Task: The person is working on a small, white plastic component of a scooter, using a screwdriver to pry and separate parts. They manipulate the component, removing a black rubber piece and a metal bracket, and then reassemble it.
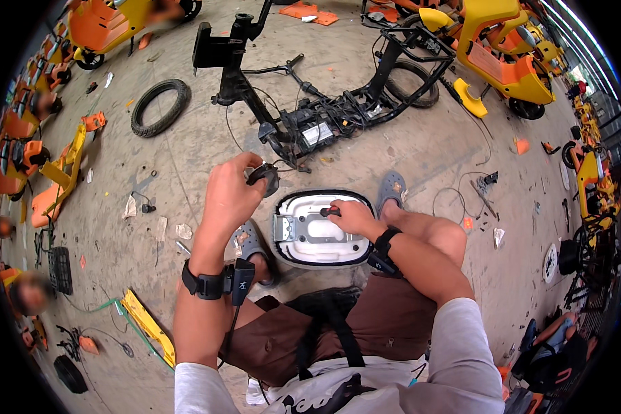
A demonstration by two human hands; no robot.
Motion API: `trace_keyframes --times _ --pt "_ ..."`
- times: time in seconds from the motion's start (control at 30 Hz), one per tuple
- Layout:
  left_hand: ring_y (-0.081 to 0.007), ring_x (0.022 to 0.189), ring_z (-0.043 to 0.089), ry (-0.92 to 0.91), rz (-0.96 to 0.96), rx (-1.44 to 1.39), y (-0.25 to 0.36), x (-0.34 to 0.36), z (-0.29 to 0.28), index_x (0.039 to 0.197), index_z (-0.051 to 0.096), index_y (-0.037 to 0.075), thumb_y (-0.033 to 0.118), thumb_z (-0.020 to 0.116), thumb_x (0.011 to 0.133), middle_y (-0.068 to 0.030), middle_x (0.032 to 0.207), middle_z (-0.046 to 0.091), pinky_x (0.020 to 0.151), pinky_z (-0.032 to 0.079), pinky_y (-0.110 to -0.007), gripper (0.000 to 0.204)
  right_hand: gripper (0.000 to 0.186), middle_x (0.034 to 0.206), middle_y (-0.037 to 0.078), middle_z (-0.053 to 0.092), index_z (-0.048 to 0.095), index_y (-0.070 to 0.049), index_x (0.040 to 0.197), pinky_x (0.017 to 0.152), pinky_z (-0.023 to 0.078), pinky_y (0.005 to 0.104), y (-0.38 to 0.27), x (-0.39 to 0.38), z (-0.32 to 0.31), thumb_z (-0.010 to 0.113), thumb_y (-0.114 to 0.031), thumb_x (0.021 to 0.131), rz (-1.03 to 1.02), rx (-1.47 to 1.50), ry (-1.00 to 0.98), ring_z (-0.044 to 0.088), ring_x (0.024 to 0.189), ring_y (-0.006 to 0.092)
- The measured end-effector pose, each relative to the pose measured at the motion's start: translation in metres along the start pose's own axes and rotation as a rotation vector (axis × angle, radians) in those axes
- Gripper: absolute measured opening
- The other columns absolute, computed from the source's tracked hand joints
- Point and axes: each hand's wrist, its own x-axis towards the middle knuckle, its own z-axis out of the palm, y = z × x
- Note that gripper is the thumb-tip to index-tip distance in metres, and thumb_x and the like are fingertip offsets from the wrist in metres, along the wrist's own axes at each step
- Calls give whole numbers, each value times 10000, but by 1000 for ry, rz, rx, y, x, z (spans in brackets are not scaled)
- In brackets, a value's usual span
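On the floor between my feet lies an oval white-and-grey part [302, 257] with a black rim, like an upturned scooter seat. A metal bracket [283, 228] sits at its left end. My right hand [355, 219] is closed around a small red-and-black handle [331, 211], perhaps a screwdriver, over the middle of the white part; its tip is hard to make out. My left hand [233, 188] is raised to the left of that part. Its fingers are closed on a rounded black part [264, 181] whose exact kind I cannot tell.
A stripped black scooter frame [255, 114] with wiring lies just ahead. One loose tyre [160, 107] is at the left, and a yellow-and-orange scooter [497, 62] stands at the far right. Yellow panels [148, 326], cables and scraps litter the concrete floor. Other people sit at the edges.
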Motion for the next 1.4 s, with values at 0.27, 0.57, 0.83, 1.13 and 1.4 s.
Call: trace_keyframes --times 0.27,0.57,0.83,1.13,1.4 --pt "-287 691 622 53 24 41 -16 -2 -4 994 676 -17 112 723 733 -177 878 697 668 494 -389 295 326 977 161 709 661 -87 1103 804 524 476 -1 8 12 648 -312 868 -25 -137 36 674 942 353" --pt "-306 731 675 90 -38 14 -17 2 -5 997 662 -31 129 722 757 -199 929 715 692 520 -376 294 338 969 173 709 661 -82 1106 809 525 472 6 14 21 629 -315 863 0 -124 51 673 938 356" --pt "-190 716 688 206 -97 -203 -13 8 -6 1071 668 -18 82 732 790 -177 933 733 636 514 -308 305 380 997 172 712 673 -89 1133 820 527 468 -2 6 0 630 -344 855 33 -49 48 670 943 368" --pt "-157 704 678 267 -242 -772 -43 22 -5 1157 663 -39 43 717 780 -169 931 708 568 544 -272 390 399 924 166 723 696 -91 1125 807 542 401 -39 -20 -53 701 -349 820 -39 191 121 690 884 364" --pt "-200 865 677 241 -391 -922 -47 23 -10 1195 594 -44 -9 679 825 -126 1027 627 692 617 -318 381 262 786 61 678 656 -5 1152 637 500 259 -84 -86 -126 642 -115 915 -22 687 115 606 682 112"
